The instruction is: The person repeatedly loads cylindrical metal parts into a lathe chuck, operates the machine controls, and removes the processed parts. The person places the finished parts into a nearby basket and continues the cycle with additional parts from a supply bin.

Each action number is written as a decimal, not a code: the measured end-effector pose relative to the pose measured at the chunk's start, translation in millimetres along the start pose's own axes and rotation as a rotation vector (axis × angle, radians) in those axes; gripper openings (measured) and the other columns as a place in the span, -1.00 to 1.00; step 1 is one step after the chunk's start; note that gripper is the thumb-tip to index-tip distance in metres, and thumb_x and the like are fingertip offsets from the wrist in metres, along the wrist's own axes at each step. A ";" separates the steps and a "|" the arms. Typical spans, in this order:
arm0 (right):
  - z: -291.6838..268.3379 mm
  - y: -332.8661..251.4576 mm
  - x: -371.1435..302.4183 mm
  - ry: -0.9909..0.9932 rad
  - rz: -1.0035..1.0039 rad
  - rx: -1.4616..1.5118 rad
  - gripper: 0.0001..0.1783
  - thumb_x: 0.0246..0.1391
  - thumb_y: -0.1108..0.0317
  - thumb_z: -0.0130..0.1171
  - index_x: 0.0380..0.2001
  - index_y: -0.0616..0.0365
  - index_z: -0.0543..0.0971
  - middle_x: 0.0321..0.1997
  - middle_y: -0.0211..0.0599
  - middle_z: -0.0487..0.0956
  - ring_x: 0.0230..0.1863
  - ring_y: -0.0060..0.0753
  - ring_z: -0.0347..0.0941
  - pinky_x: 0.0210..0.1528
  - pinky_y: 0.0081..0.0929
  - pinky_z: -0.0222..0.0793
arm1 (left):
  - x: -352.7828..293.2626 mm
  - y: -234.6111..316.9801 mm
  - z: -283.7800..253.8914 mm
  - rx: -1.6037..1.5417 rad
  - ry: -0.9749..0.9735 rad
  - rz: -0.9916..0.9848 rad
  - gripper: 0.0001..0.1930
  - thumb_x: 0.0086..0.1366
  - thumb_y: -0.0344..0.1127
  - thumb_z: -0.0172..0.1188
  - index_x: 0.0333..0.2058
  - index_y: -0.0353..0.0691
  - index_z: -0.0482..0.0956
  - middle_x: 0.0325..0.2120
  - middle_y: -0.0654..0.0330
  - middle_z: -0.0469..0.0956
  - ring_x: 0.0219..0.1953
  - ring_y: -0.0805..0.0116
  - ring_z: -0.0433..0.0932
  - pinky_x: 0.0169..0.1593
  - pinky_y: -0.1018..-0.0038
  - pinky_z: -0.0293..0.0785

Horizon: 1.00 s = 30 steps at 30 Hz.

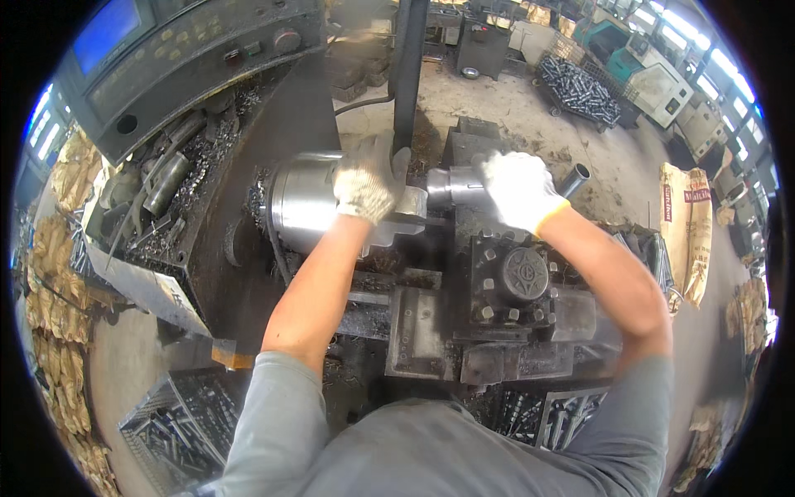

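My left hand (366, 180), in a knitted glove, is closed at the front of the shiny lathe chuck (302, 201), next to its jaws (407, 207). Its fingers face away and blur slightly, so what they grip is hidden. My right hand (520, 190), in a white glove with a yellow cuff, wraps round a stepped steel cylinder (457, 186) lying sideways to the right of the jaws. A metal tube end (575, 177) sticks out beyond this hand. Below it stands the dark, bolt-ringed tool post (515, 277).
A control panel (199, 50) and a chip-covered tray (170, 178) stand at the left. Bins of metal parts (186, 422) flank the machine below. A dark upright post (409, 74) rises behind the chuck. A cart heaped with parts (580, 89) and a paper sack (686, 232) are at the right.
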State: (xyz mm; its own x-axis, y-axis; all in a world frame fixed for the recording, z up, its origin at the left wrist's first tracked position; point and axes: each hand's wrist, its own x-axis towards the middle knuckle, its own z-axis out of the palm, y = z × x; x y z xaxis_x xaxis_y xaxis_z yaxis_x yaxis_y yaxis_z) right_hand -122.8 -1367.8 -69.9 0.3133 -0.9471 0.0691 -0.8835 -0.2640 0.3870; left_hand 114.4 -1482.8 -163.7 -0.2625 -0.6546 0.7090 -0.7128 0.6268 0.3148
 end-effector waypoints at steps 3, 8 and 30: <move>48.0 4.0 34.5 -0.339 -0.028 0.027 -0.44 -0.10 0.08 0.52 -0.04 0.09 0.67 -0.13 0.04 0.75 -0.06 -0.02 0.74 -0.02 -0.12 0.68 | -11.4 21.0 -30.0 -0.221 0.091 0.088 -0.61 0.35 -0.30 0.32 0.12 -0.21 0.56 -0.02 -0.16 0.63 -0.01 -0.23 0.66 0.03 0.06 0.64; 92.7 -23.8 59.0 -0.605 -0.010 0.609 -0.19 -0.28 -0.08 0.52 0.04 0.20 0.64 -0.06 0.11 0.74 -0.03 0.17 0.69 0.00 -0.04 0.61 | -182.1 41.7 -101.7 -0.481 -0.080 -0.003 -0.68 0.21 -0.61 0.29 -0.03 -0.34 0.68 -0.19 -0.09 0.74 -0.16 0.00 0.76 -0.03 0.25 0.66; 33.7 -18.8 -20.0 0.181 0.164 0.823 -0.31 0.10 0.21 0.33 0.30 0.20 0.52 0.06 0.13 0.71 0.04 0.00 0.71 0.14 -0.20 0.58 | -471.3 -160.6 -231.7 -0.673 0.467 -1.458 -0.70 0.54 0.00 0.18 -0.23 -0.09 0.63 -0.51 0.43 0.48 -0.56 0.51 0.43 -0.46 0.50 0.33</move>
State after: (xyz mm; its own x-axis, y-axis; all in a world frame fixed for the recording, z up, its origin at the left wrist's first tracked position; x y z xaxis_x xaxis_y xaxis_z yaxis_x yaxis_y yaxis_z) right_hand -124.2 -1350.1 -109.6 0.1487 -0.9597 0.2386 -0.8719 -0.2411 -0.4263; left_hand 503.3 -1177.1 -402.2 0.6157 -0.7176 -0.3255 0.2508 -0.2132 0.9443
